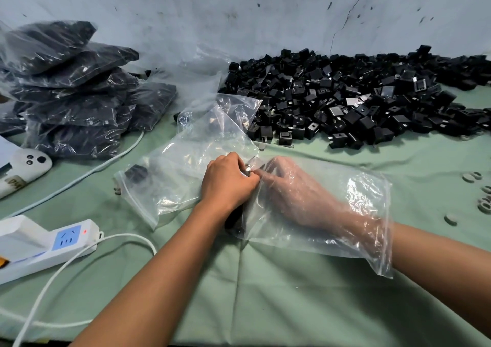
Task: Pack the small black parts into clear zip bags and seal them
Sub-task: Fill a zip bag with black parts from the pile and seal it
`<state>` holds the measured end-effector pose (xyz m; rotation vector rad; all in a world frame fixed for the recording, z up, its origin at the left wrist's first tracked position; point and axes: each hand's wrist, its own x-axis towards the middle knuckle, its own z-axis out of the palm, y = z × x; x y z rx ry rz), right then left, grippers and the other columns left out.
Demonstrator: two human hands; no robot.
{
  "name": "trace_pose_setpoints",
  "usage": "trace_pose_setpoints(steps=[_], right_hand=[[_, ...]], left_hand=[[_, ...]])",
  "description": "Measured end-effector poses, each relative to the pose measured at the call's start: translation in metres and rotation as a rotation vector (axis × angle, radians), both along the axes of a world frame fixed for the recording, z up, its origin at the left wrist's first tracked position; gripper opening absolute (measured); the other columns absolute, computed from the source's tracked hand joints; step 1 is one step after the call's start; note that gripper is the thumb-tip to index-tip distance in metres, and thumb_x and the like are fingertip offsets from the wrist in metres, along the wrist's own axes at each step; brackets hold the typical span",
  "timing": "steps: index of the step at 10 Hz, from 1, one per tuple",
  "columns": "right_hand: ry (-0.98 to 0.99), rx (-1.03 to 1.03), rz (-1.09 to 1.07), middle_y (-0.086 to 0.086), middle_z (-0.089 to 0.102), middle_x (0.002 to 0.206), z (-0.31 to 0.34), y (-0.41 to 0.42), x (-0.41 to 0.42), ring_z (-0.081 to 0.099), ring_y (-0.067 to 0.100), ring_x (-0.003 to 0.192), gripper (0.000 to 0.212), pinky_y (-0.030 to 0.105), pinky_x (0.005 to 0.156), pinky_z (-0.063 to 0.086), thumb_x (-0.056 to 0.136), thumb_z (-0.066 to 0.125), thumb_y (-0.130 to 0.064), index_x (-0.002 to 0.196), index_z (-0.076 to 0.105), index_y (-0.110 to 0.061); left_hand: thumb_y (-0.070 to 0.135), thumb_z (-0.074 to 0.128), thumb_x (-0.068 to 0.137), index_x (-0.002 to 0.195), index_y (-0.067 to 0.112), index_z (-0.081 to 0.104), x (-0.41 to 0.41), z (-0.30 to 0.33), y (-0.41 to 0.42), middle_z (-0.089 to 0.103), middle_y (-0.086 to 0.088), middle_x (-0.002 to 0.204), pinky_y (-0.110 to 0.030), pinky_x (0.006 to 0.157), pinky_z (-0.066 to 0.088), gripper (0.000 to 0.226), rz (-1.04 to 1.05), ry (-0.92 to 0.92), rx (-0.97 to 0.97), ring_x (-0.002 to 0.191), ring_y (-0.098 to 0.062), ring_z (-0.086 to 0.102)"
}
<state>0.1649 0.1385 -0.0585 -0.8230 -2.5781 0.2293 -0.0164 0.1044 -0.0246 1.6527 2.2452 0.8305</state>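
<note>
- I have my right hand (289, 187) pushed inside a clear zip bag (353, 214), wrist-deep, so I see it only through the plastic; its fingers look bent toward the bag's far corner, but I cannot tell whether they hold anything.
- My left hand (228, 179) sits just beside it, outside the bag, fingers curled and pinching the bag's plastic where the two hands meet.
- Something dark (233, 219) shows under my left wrist at the bag's edge; I cannot make out what it is.
- A second clear bag (170, 171) lies to the left, touching my left hand, with one black part (136, 173) inside near its zip strip.
- The loose black parts (358, 99) are heaped on the green table cover (265, 293) against the wall (239, 9), beyond my hands and to the right.
- Filled bags (74, 91) of black parts are stacked at far left.
- A white power strip (50, 245) at lower left has a blue socket face and a red light lit; its white cable (53, 280) loops across the cloth.
- A white device (24, 168) beside the stack carries a small label, too blurred to read.
- Small pale rings (470, 176) lie at the right edge.
</note>
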Motion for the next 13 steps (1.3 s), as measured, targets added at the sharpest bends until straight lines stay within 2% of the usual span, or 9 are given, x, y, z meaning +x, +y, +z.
trace_pose_setpoints(steps=[2, 4, 6, 7, 8, 9, 11, 12, 13], right_hand=[[0.031, -0.045, 0.007, -0.012, 0.040, 0.123, 0.015, -0.014, 0.002, 0.048, 0.003, 0.096, 0.058, 0.030, 0.090, 0.054, 0.102, 0.022, -0.065, 0.151, 0.038, -0.038], [0.048, -0.114, -0.016, 0.001, 0.046, 0.140, 0.024, -0.016, 0.002, 0.050, 0.011, 0.118, 0.059, 0.039, 0.101, 0.052, 0.101, 0.055, -0.013, 0.155, 0.041, -0.031], [0.127, -0.117, -0.046, -0.012, 0.050, 0.112, 0.026, -0.027, 0.004, 0.056, 0.008, 0.093, 0.047, 0.032, 0.078, 0.054, 0.095, 0.062, -0.050, 0.139, 0.050, -0.039], [0.094, -0.038, -0.054, -0.003, 0.051, 0.102, 0.019, -0.019, 0.003, 0.050, 0.015, 0.084, 0.052, 0.036, 0.074, 0.052, 0.100, 0.061, -0.022, 0.150, 0.045, -0.022], [0.099, -0.037, -0.051, 0.001, 0.053, 0.102, 0.018, -0.019, 0.006, 0.049, 0.015, 0.082, 0.048, 0.036, 0.073, 0.054, 0.106, 0.048, -0.025, 0.152, 0.043, -0.012], [0.018, -0.005, -0.047, 0.012, 0.058, 0.116, 0.015, -0.019, 0.004, 0.059, 0.027, 0.092, 0.052, 0.040, 0.080, 0.057, 0.105, 0.039, -0.034, 0.150, 0.042, -0.008], [0.094, -0.155, -0.111, 0.016, 0.055, 0.126, 0.017, -0.004, -0.003, 0.058, 0.037, 0.106, 0.044, 0.055, 0.088, 0.051, 0.105, 0.049, -0.014, 0.149, 0.045, -0.018], [0.011, -0.070, -0.121, 0.025, 0.054, 0.136, 0.011, -0.005, 0.004, 0.060, 0.044, 0.115, 0.067, 0.053, 0.094, 0.052, 0.095, 0.064, -0.006, 0.156, 0.038, -0.014], [0.081, -0.042, -0.136, 0.001, 0.048, 0.150, 0.004, -0.006, 0.006, 0.052, 0.022, 0.131, 0.059, 0.038, 0.105, 0.046, 0.100, 0.055, -0.015, 0.155, 0.034, -0.025]], left_hand=[[0.046, 0.071, 0.078, 0.078, 0.026, 0.057, 0.002, 0.004, 0.007, 0.067, 0.001, 0.096, -0.034, 0.076, 0.047, 0.025, 0.035, -0.025, -0.057, 0.098, -0.026, 0.060], [0.046, 0.076, 0.083, 0.079, 0.026, 0.061, 0.004, 0.007, 0.014, 0.072, -0.001, 0.101, -0.033, 0.079, 0.048, 0.025, 0.069, -0.068, -0.065, 0.100, -0.026, 0.063], [0.033, 0.064, 0.092, 0.081, 0.025, 0.061, 0.005, 0.001, 0.012, 0.071, -0.001, 0.095, -0.032, 0.074, 0.043, 0.014, 0.078, -0.050, -0.009, 0.095, -0.026, 0.063], [0.034, 0.061, 0.094, 0.085, 0.023, 0.060, 0.008, -0.006, 0.007, 0.069, -0.006, 0.096, -0.038, 0.082, 0.049, 0.015, 0.049, -0.016, 0.058, 0.095, -0.031, 0.061], [0.034, 0.061, 0.096, 0.088, 0.021, 0.062, 0.007, -0.006, 0.007, 0.068, -0.007, 0.097, -0.040, 0.084, 0.050, 0.015, 0.016, -0.004, 0.072, 0.095, -0.031, 0.061], [0.031, 0.059, 0.098, 0.094, 0.019, 0.064, 0.003, -0.006, 0.006, 0.067, -0.006, 0.100, -0.041, 0.088, 0.050, 0.013, -0.011, -0.002, 0.060, 0.098, -0.030, 0.061], [0.020, 0.054, 0.098, 0.102, 0.013, 0.064, 0.006, -0.011, 0.001, 0.064, -0.011, 0.106, -0.044, 0.095, 0.046, 0.013, -0.031, 0.000, 0.097, 0.104, -0.032, 0.056], [0.020, 0.055, 0.098, 0.102, 0.013, 0.062, 0.005, -0.010, 0.001, 0.064, -0.009, 0.107, -0.044, 0.094, 0.047, 0.010, -0.018, -0.030, 0.087, 0.103, -0.031, 0.057], [0.015, 0.060, 0.096, 0.103, 0.013, 0.062, -0.003, -0.010, -0.002, 0.068, -0.006, 0.103, -0.040, 0.091, 0.050, 0.007, 0.033, -0.178, 0.107, 0.099, -0.027, 0.062]])
